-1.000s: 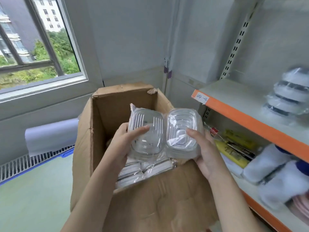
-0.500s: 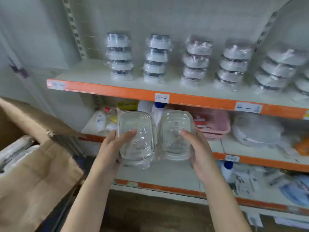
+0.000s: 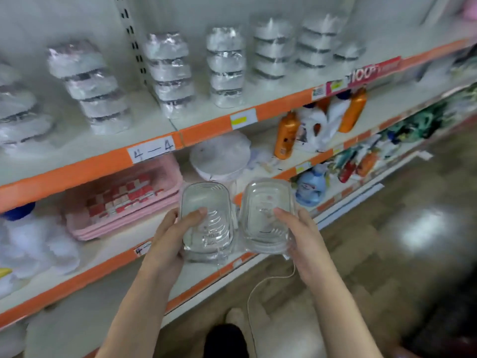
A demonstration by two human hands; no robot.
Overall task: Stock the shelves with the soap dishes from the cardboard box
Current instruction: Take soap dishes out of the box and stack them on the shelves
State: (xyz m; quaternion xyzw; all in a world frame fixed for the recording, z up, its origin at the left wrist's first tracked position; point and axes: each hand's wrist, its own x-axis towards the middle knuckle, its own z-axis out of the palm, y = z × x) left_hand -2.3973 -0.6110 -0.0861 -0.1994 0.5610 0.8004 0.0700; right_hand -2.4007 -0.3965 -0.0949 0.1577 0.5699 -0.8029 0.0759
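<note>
I hold two clear plastic soap dishes side by side in front of the shelving. My left hand (image 3: 172,236) grips the left soap dish (image 3: 206,202), thumb on top. My right hand (image 3: 300,233) grips the right soap dish (image 3: 265,202) the same way. Both dishes are wrapped in clear film. Several stacks of wrapped soap dishes (image 3: 170,73) stand on the upper shelf (image 3: 77,151) above my hands. The cardboard box is out of view.
Orange-edged shelves run from left to right. Below the upper shelf lie pink trays (image 3: 121,200), a white round pack (image 3: 219,156) and orange bottles (image 3: 286,135). A blue bottle (image 3: 309,187) sits lower down. Shiny floor (image 3: 413,241) lies to the right; a thin white cable (image 3: 260,282) hangs down.
My view has swung right, from the box to the shelves and along them. Both hands keep the same hold on the two dishes.
</note>
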